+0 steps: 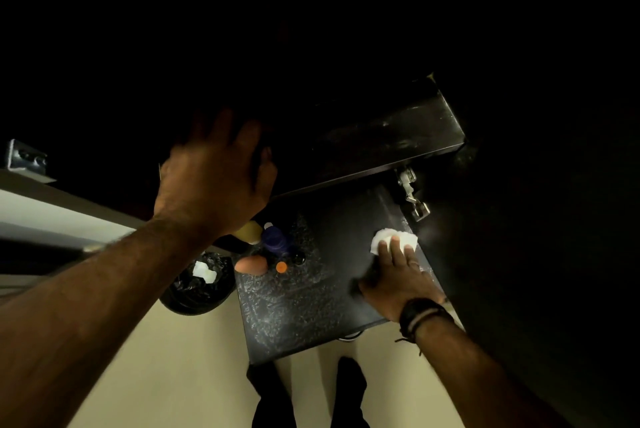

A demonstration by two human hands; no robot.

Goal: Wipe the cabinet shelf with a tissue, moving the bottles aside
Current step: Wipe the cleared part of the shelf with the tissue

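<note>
The white tissue (393, 240) lies crumpled on the dark cabinet shelf (308, 292), right of the frame's centre and close to the shelf's right side. The right hand (398, 275) comes in from the lower right and rests palm down on the shelf, its straight fingers (396, 247) pressing on the tissue's near edge; the tissue shows beyond the fingertips. A dark band (423, 315) circles that wrist, and the forearm runs off toward the lower right corner.

The shelf's surface looks speckled and streaked under the light. On its far left part the bottles (273, 247) stand in a small cluster, well apart from the tissue: a dark blue one (275, 241), a yellowish one (250, 232) partly hidden behind the other arm, an orange-brown rounded one (251, 264) and a small orange cap (282, 267).

The left hand (218, 175) is raised at centre left of the frame, back toward the camera, fingers spread and reaching up to the edge of a darker upper shelf (381, 140). The fingertips fade into shadow, so whether they grip that edge cannot be told. Its forearm stretches down to the lower left corner.

A metal hinge (412, 194) sits on the cabinet's right wall, above the tissue. Below the bottles at left, a bin with a black liner (201, 284) stands on the pale floor (194, 358) and holds white crumpled paper (204, 272). A light-coloured counter (52, 209) edge crosses the left of the frame.
</note>
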